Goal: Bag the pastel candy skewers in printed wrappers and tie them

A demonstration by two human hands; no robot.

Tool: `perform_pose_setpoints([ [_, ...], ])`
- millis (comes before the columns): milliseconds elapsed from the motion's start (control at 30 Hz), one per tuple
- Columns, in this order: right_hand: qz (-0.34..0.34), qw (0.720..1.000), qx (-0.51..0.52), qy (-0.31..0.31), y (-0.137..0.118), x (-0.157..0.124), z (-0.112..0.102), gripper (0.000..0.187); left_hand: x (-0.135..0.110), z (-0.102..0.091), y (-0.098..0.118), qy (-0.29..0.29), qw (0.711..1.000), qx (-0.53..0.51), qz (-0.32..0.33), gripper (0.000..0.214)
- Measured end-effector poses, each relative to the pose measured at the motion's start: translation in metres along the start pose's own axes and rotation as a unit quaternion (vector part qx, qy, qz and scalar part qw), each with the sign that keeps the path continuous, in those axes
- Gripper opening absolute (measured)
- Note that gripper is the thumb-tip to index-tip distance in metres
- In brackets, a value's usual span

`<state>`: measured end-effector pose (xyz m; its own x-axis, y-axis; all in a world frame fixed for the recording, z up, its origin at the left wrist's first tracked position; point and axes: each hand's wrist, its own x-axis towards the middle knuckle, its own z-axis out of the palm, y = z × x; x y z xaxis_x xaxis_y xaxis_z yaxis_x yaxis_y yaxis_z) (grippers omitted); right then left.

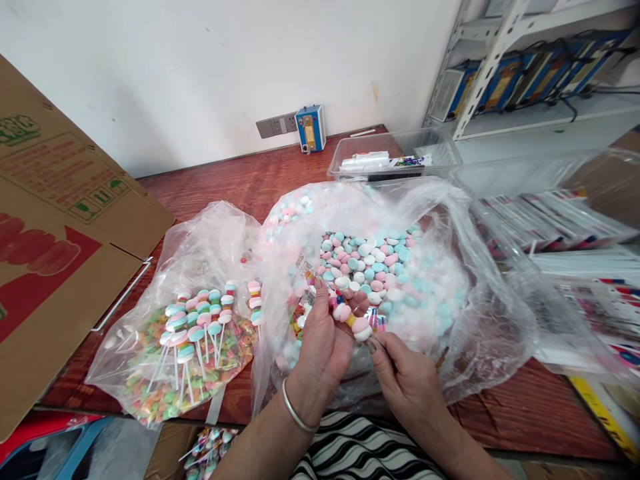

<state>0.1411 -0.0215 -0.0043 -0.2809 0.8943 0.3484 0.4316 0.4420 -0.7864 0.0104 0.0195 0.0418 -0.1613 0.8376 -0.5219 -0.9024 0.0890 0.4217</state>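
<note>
My left hand (325,340), with a bracelet on its wrist, holds a candy lollipop (357,325) of stacked pink, white and yellow pieces. Its fingers wrap around the lollipop from below. At the lower end of the stack, my right hand (407,373) pinches with thumb and forefinger, probably on the stick, which the fingers hide. Shiny printed wrapper (376,320) shows beside the lollipop. Under and behind both hands lies a large clear bag of pink, white and blue candies (370,260).
To the left, several stacked-candy lollipops (200,317) lie on a bag of colourful gummies (145,393). A cardboard box (65,220) stands at far left. Clear plastic bins (345,150) and printed packets (555,217) are at the right. A small blue device (311,129) sits by the wall.
</note>
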Motion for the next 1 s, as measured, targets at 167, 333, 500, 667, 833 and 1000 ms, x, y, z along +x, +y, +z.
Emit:
perform_pose_setpoints([
  [167, 0.17, 0.954, 0.232, -0.09, -0.003, 0.006, -0.004, 0.033, 0.005, -0.006, 0.01, -0.078, 0.996, -0.018, 0.025, 0.021],
  [333, 0.263, 0.877, 0.374, -0.15, -0.001, 0.008, -0.003, 0.039, 0.01, -0.004, 0.026, -0.096, 0.994, -0.053, 0.014, 0.016],
  [500, 0.161, 0.961, 0.201, -0.099, 0.0, 0.007, -0.005, 0.032, 0.006, 0.005, 0.027, 0.001, 0.997, -0.079, -0.024, 0.024],
  [667, 0.027, 0.999, -0.018, -0.01, -0.003, 0.003, -0.003, 0.023, 0.004, 0.003, 0.011, -0.017, 0.998, -0.05, 0.042, 0.021],
  [833, 0.029, 0.999, -0.009, -0.009, -0.009, 0.004, -0.003, 0.021, 0.003, 0.002, 0.004, -0.041, 0.998, -0.03, 0.031, 0.021],
  [1000, -0.053, 0.991, -0.114, 0.048, -0.005, 0.004, -0.006, 0.01, 0.005, -0.001, 0.006, -0.029, 0.998, -0.022, 0.043, 0.018],
])
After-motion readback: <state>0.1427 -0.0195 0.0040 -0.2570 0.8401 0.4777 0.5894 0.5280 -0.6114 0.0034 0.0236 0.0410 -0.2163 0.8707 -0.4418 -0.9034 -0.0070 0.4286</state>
